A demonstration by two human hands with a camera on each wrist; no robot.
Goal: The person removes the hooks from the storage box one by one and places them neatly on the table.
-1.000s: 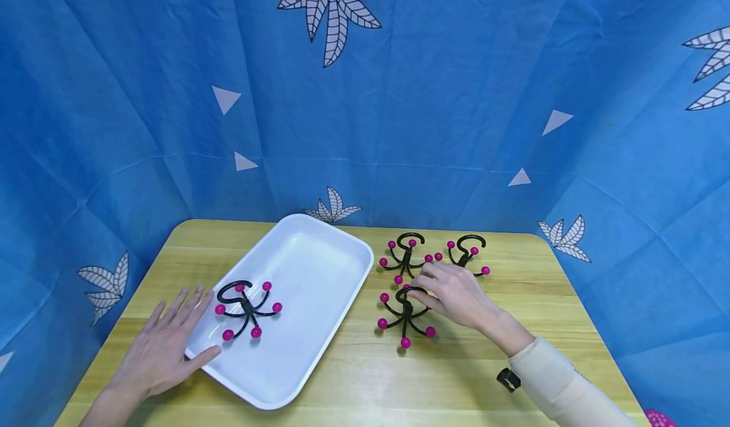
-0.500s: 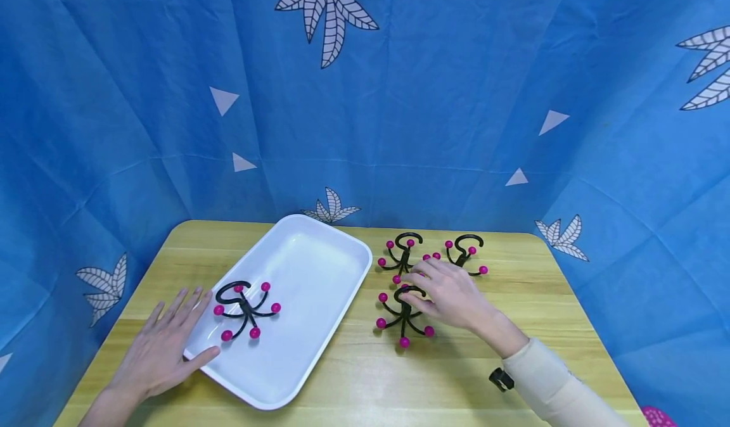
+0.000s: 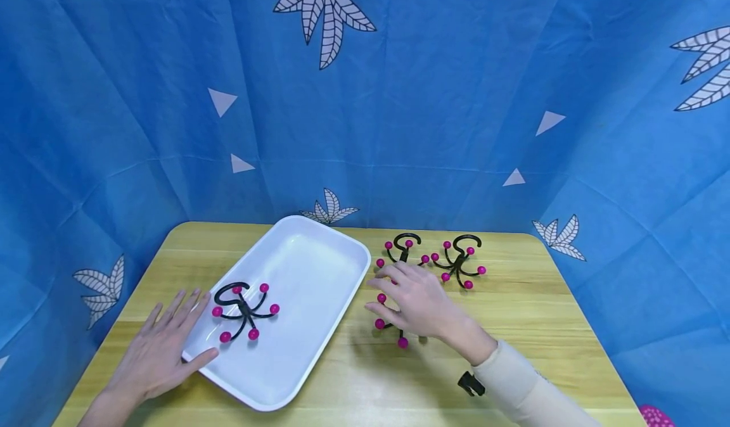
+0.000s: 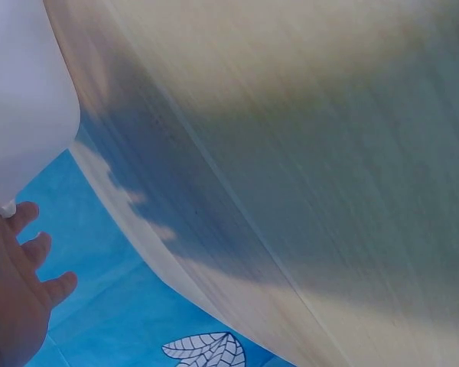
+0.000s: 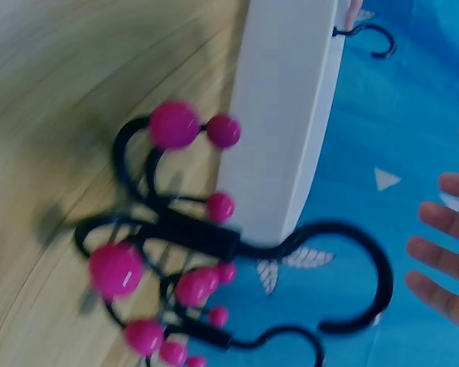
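Several black hooks with pink ball tips lie about a white tray (image 3: 319, 240). One hook (image 3: 243, 308) rests inside the tray at its left end. My left hand (image 3: 162, 344) lies flat on the wooden table (image 3: 530, 325), thumb and fingers touching the tray's near-left corner; it also shows in the left wrist view (image 4: 11, 306) beside the tray (image 4: 23, 99). My right hand (image 3: 413, 303) hovers with spread, straight fingers over the nearest hook (image 3: 381, 320), hiding most of it. The right wrist view shows that hook (image 5: 187, 233) on the wood, with straight fingers (image 5: 447, 229) past its loop.
Two more hooks lie behind the right hand: one (image 3: 403, 243) partly hidden, the other (image 3: 459, 262) to its right. Blue patterned cloth walls in the table on three sides. Bare wood lies to the right and along the front edge.
My right hand has slid left and forward from the hook's top loop and now covers the hook with spread fingers. The left hand and tray have stayed put.
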